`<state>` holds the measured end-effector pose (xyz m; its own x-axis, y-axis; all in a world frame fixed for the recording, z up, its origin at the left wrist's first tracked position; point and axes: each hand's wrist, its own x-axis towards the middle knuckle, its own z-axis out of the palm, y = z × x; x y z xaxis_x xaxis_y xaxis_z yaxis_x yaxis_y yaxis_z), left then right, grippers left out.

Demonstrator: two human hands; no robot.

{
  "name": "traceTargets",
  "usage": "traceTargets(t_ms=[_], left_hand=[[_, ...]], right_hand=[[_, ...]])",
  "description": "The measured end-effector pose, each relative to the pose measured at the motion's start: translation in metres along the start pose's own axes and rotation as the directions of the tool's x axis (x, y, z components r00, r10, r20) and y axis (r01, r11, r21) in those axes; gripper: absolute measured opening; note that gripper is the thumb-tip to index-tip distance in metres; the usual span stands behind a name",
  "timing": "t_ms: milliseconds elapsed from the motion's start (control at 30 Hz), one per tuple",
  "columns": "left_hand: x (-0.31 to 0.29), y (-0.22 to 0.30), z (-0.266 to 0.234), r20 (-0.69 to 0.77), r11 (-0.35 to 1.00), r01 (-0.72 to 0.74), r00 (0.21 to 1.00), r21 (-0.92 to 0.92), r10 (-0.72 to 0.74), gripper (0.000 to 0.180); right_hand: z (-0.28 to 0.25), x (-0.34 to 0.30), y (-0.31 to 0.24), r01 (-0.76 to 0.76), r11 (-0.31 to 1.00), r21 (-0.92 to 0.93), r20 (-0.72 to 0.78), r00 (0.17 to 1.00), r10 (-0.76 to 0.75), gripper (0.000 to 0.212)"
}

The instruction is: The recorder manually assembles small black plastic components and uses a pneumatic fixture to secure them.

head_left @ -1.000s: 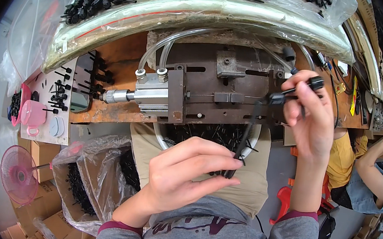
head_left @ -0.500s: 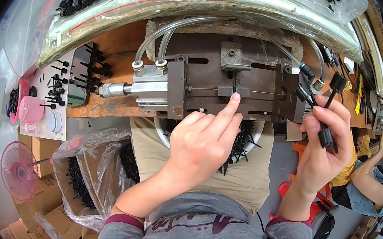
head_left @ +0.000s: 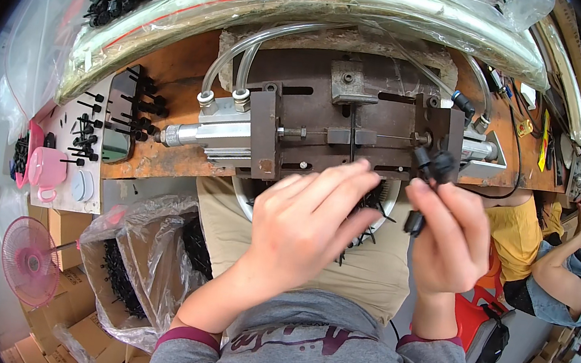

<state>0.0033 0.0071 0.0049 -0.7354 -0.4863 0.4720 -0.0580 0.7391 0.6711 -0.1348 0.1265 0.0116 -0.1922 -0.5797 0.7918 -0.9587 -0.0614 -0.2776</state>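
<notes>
My left hand (head_left: 307, 226) is just in front of the metal fixture (head_left: 309, 76), its fingers stretched out and nothing visibly held. Close to its fingertips, a thin black stem (head_left: 352, 145) lies across the small grey block (head_left: 339, 136) at the fixture's middle. My right hand (head_left: 453, 236), slightly blurred, has its fingers closed around several black plastic parts (head_left: 440, 166) with knob-like ends. It hovers by the fixture's right front corner. Below the fixture, a white-rimmed container (head_left: 242, 197) of black stemmed parts sits on my lap, partly hidden by my left hand.
Air cylinders (head_left: 228, 131) with clear hoses (head_left: 271, 32) flank the fixture. Black knobbed parts (head_left: 87, 126) stand on a board at left, near a pink cup (head_left: 46, 164). A plastic-lined box (head_left: 145, 265) and pink fan (head_left: 29, 259) are lower left. Another person (head_left: 567, 270) sits at right.
My left hand has drawn back from the block, its index fingertip off it. My right hand, with the black parts, has moved left and down. Rods with nuts now extend further inward on both sides.
</notes>
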Motion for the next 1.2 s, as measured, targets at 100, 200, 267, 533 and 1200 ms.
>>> traceTargets(t_ms=[100,200,267,533,1200], left_hand=[[-0.004,0.014,-0.007,-0.059,0.943,0.019,0.997,-0.332,-0.041,0.037],[-0.006,0.01,-0.008,-0.108,0.945,-0.045,0.994,-0.324,0.01,0.041],[-0.006,0.01,-0.01,-0.116,0.968,-0.043,0.993,-0.246,0.015,0.04],[-0.013,-0.006,0.005,-0.08,0.999,0.004,0.997,0.034,-0.001,0.031],[-0.001,0.0,-0.005,0.056,0.96,0.145,0.989,-0.239,-0.135,0.037]], right_hand=[[0.004,0.001,-0.009,0.113,0.994,-0.013,0.101,0.989,-0.111,0.037],[0.008,0.001,-0.011,0.131,0.991,-0.006,0.099,0.987,-0.129,0.038],[0.008,0.004,-0.011,0.084,0.996,0.014,0.111,0.99,-0.085,0.036],[0.004,-0.001,-0.004,-0.365,0.883,0.293,-0.075,0.913,0.402,0.023],[-0.015,-0.006,0.002,-0.567,0.282,0.774,0.33,0.741,0.585,0.014]])
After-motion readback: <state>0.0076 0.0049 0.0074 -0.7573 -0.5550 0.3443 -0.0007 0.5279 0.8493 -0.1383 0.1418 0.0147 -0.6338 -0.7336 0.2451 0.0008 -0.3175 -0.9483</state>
